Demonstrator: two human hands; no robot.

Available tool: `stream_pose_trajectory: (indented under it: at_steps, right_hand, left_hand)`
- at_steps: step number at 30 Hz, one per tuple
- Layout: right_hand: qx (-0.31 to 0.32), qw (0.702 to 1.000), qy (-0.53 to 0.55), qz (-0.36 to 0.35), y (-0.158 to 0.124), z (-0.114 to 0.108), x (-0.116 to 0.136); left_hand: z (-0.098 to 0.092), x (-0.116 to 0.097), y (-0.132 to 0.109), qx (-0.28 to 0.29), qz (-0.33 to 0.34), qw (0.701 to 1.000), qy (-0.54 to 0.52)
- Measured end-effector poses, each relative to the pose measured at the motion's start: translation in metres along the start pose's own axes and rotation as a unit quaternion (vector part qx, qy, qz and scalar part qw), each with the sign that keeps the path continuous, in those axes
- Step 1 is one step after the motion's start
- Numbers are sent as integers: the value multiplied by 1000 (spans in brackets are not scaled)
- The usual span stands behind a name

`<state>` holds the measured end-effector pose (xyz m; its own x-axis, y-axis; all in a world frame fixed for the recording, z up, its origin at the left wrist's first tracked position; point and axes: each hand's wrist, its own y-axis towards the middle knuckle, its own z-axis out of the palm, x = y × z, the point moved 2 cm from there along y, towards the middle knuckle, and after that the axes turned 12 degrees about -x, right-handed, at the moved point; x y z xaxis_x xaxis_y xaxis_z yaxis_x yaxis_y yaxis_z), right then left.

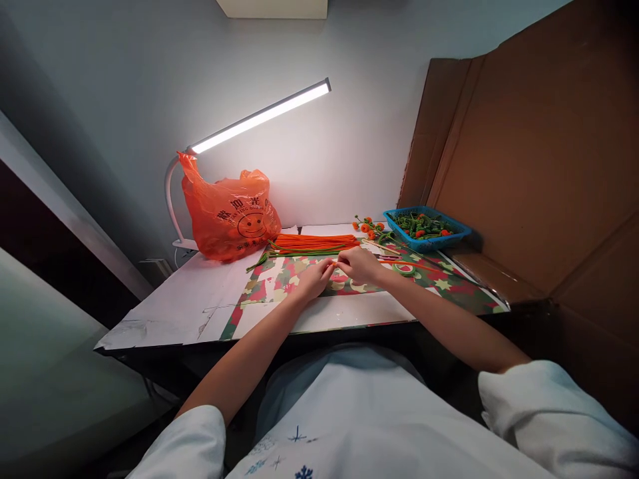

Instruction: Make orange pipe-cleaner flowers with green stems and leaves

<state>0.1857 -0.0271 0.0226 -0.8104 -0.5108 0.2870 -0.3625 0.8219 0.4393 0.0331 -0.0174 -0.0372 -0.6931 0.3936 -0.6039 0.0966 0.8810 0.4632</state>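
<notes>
One small orange piece point(334, 265) sits pinched between the narrowed fingers of the left hand point(315, 278) and the right hand point(360, 265), near the front of the counter point(200, 299). Just behind lies a bundle of orange chenille stems point(319, 240), green ones point(304, 253) along its near side. Orange flowers point(369, 227) lie beside a blue basket point(440, 242); leftward stands an orange plastic bag point(224, 206).

12 o'clock: grey wall point(369, 53), pale box-like fixture point(272, 8) at top | 11: lit bar lamp point(262, 118) on curved neck, brightening wall | 2–3: tall brown cardboard sheet point(539, 153) | 9: dark panel point(54, 256), pale-edged | clock centre: white-topped table point(200, 286)
</notes>
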Motion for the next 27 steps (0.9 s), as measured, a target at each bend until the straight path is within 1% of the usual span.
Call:
stream_pose_trajectory:
  at_steps: [3, 6, 9, 11, 14, 18, 22, 25, 27]
  right_hand:
    - [-7, 998, 48, 27, -2, 4, -7]
    - [5, 989, 140, 40, -2, 11, -16]
    - [57, 963, 250, 84, -1, 18, -26]
    - [87, 942, 304, 110, 0, 20, -32]
    - [132, 920, 349, 122, 1, 19, -36]
    - [184, 904, 368, 116, 3, 20, -37]
    - [189, 901, 376, 108, 5, 23, -41]
    - [186, 902, 373, 110, 6, 22, -46]
    - [195, 899, 379, 99, 7, 19, -49]
  left_hand:
    - [0, 2, 4, -16, -33, 994, -101]
    - [0, 1, 6, 0, -91, 973, -210]
    - [-1, -2, 4, 33, -151, 942, -297]
    - [-1, -3, 2, 50, -180, 926, -327]
    - [-2, -5, -1, 62, -201, 919, -334]
    - [-4, -11, -4, 75, -175, 930, -315]
    - [-2, -11, -4, 101, -143, 939, -297]
    - [3, -4, -2, 109, -79, 951, -278]
    - [4, -2, -1, 93, -18, 967, -238]
